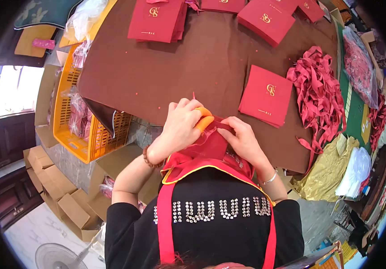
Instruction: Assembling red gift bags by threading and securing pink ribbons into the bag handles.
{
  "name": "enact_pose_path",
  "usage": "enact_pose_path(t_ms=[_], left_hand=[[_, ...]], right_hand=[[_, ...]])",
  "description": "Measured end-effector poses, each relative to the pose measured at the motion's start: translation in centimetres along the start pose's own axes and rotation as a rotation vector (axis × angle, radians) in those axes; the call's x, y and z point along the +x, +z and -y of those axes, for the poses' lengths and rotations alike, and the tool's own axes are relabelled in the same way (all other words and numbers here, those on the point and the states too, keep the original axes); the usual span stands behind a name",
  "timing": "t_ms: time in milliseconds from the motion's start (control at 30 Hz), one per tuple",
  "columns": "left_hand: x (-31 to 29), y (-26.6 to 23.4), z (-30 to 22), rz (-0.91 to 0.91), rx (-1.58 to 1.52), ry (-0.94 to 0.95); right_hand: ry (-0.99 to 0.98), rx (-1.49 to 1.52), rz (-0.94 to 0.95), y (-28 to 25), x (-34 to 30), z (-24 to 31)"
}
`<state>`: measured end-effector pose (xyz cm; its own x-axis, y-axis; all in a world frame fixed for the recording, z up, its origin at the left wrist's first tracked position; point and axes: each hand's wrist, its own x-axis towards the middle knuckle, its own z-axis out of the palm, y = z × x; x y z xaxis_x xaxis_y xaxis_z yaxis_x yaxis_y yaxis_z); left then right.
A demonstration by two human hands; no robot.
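Observation:
My left hand is closed around a pair of scissors with orange loop handles; their blades are hidden. It works close to my body at the near edge of the table. Opposite it, my right hand pinches the edge of a dark red paper bag, with thumb and fingers pressed together. The bag lies tilted over my red apron with yellow piping, and loose red strands show near the scissors. A small stack of red bags with gold print rests just beyond my right hand.
A brown cloth covers the table. More red bag stacks lie at its far side. A heap of red ribbon sits on the right. Left of the table stand a yellow crate and several cardboard boxes. A fan is at lower left.

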<state>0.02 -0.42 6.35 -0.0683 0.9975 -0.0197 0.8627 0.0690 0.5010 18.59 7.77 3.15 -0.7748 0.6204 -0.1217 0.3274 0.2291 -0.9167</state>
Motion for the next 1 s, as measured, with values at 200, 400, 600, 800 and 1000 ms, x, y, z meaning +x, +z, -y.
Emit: enact_pose_path(t_ms=[200,400,600,800,1000], left_hand=[[1.0,-0.3,1.0,0.158,-0.113,0.018],[1.5,-0.4,0.9,0.164,-0.203,0.023],[2.2,-1.2,1.0,0.244,-0.308,0.013],[2.6,-1.8,0.7,0.340,-0.350,0.016],[3.5,-2.8,0.9,0.542,-0.430,-0.099]], right_hand=[[0.026,-0.028,0.037,-1.2,-0.1,1.4],[0.034,-0.077,-0.020,-0.3,0.1,1.4],[0.002,-0.183,-0.063,0.1,0.0,1.8],[-0.004,-0.250,-0.108,0.5,-0.4,1.9],[-0.142,-0.162,-0.084,1.0,-0.8,1.3]])
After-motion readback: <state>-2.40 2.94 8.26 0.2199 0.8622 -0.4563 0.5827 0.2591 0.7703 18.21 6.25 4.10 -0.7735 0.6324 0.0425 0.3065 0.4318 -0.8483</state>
